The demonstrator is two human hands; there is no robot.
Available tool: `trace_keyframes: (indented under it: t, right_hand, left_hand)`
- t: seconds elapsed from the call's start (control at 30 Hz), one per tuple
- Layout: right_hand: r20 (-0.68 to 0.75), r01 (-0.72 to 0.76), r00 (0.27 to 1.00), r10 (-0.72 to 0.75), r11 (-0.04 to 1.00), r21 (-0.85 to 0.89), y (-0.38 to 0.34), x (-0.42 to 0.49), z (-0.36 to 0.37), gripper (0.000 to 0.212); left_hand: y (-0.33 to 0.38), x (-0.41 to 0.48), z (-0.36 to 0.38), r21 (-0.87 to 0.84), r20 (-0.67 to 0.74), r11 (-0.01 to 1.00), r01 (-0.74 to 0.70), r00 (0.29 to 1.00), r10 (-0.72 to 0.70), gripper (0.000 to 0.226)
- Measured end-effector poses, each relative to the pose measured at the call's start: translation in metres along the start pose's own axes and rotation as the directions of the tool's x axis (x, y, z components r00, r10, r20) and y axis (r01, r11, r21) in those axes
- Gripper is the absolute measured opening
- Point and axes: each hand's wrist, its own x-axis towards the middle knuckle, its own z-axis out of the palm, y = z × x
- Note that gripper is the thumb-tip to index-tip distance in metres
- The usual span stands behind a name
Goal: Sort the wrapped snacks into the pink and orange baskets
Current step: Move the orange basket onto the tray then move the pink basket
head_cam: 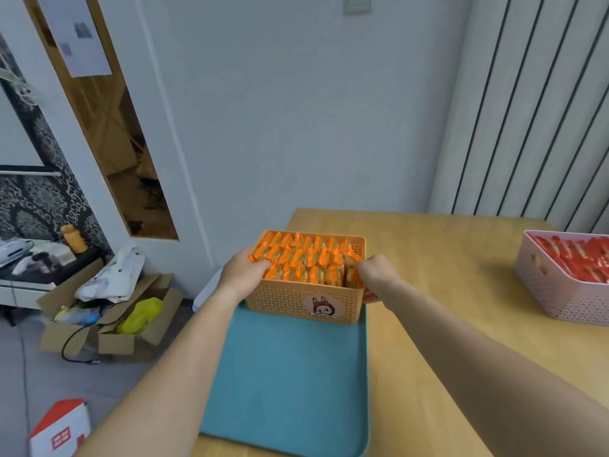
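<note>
- stretching across the lower right is a light wooden table (461,291), set against a pale wall; a panel of dark vertical slats (527,127) stands behind its right end.
- a teal tray (290,384) lies on the table's left part, nearest the person.
- the orange basket (280,301) is at the tray's far end, packed with upright orange-wrapped snacks (306,258); a round sticker (324,306) marks its near wall.
- the pink basket (553,291) sits well apart at the table's right side, holding red-wrapped snacks (573,255).
- on the floor to the left are open cardboard boxes (108,338) with a yellow item (141,315) inside, and a red and white box (62,430) in the lower corner.
- left hand (244,275): fingers curled over the orange basket's left rim, gripping that wall.
- right hand (379,275): fingers curled over the right rim, thumb on the outside of the wall below, gripping it.
- whether the orange basket rests on the tray or is held just above it cannot be told.
- the pink basket is cut off by the right frame edge; the left fingertips are hidden among the wrappers; the print on the wrappers is too blurred to read.
</note>
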Motion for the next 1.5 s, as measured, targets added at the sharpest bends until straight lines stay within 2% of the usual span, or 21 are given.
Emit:
trace_keyframes:
  t: [0.1, 0.13, 0.2, 0.27, 0.43, 0.6, 0.67, 0.77, 0.8, 0.87, 0.97, 1.13, 1.2, 1.33, 1.5]
  right_hand:
    - [0.033, 0.011, 0.999, -0.011, 1.0, 0.008, 0.004, -0.007, -0.01, 0.037]
    - [0.014, 0.044, 0.999, -0.043, 0.999, -0.026, 0.005, -0.01, -0.017, 0.038]
    - [-0.058, 0.104, 0.992, -0.111, 0.989, -0.109, 0.009, -0.015, -0.033, 0.044]
    - [-0.111, 0.138, 0.981, -0.158, 0.975, -0.173, 0.015, -0.021, -0.054, 0.049]
    - [-0.166, 0.152, 0.964, -0.206, 0.945, -0.29, 0.036, -0.041, -0.128, 0.055]
    - [-0.316, 0.066, 0.933, -0.173, 0.944, -0.323, 0.083, -0.055, -0.223, 0.056]
    - [-0.365, 0.035, 0.921, -0.139, 0.96, -0.278, 0.104, -0.059, -0.26, 0.048]
    - [-0.438, -0.011, 0.895, -0.086, 0.977, -0.215, 0.142, -0.06, -0.314, 0.022]
    - [-0.465, -0.034, 0.883, -0.067, 0.978, -0.205, 0.152, -0.057, -0.327, 0.024]
    - [-0.513, -0.115, 0.859, -0.004, 0.973, -0.2, 0.172, -0.053, -0.353, 0.042]
    - [-0.55, -0.241, 0.829, 0.102, 0.952, -0.187, 0.195, -0.037, -0.385, 0.05]
    - [-0.593, -0.332, 0.79, 0.158, 0.923, -0.196, 0.229, 0.001, -0.42, 0.065]
    - [-0.566, -0.315, 0.806, 0.175, 0.936, -0.159, 0.241, 0.017, -0.426, 0.059]
    - [-0.524, -0.19, 0.837, 0.154, 0.982, -0.015, 0.248, 0.03, -0.429, 0.029]
    - [-0.545, -0.154, 0.818, 0.183, 0.983, 0.099, 0.246, 0.027, -0.428, 0.031]
  left_hand:
    - [0.012, -0.013, 0.005, 0.263, -0.091, 0.964, -0.037, 0.994, 0.063, 0.061]
    - [0.02, -0.021, 0.009, 0.322, -0.133, 0.945, -0.065, 0.985, 0.113, 0.068]
    - [0.039, -0.038, 0.023, 0.365, -0.153, 0.918, -0.154, 0.963, 0.222, 0.072]
    - [0.06, -0.05, 0.043, 0.348, -0.083, 0.906, -0.242, 0.955, 0.286, 0.072]
    - [0.122, -0.069, 0.11, 0.15, 0.067, 0.939, -0.31, 0.951, 0.303, 0.069]
    - [0.182, -0.091, 0.186, 0.148, 0.21, 0.914, -0.376, 0.916, 0.343, 0.07]
    - [0.203, -0.099, 0.215, 0.148, 0.256, 0.903, -0.404, 0.897, 0.359, 0.07]
    - [0.232, -0.11, 0.261, 0.149, 0.325, 0.897, -0.416, 0.877, 0.353, 0.071]
    - [0.238, -0.112, 0.272, 0.145, 0.345, 0.901, -0.408, 0.875, 0.341, 0.071]
    - [0.251, -0.114, 0.3, 0.13, 0.381, 0.911, -0.391, 0.868, 0.318, 0.072]
    - [0.267, -0.112, 0.341, 0.092, 0.412, 0.934, -0.344, 0.867, 0.278, 0.074]
    - [0.283, -0.101, 0.393, 0.064, 0.377, 0.97, -0.233, 0.906, 0.193, 0.056]
    - [0.283, -0.093, 0.405, 0.06, 0.379, 0.977, -0.203, 0.91, 0.166, 0.046]
    - [0.279, -0.082, 0.424, 0.012, 0.418, 0.971, -0.238, 0.884, 0.211, 0.031]
    - [0.276, -0.083, 0.413, -0.028, 0.4, 0.974, -0.224, 0.891, 0.216, 0.029]
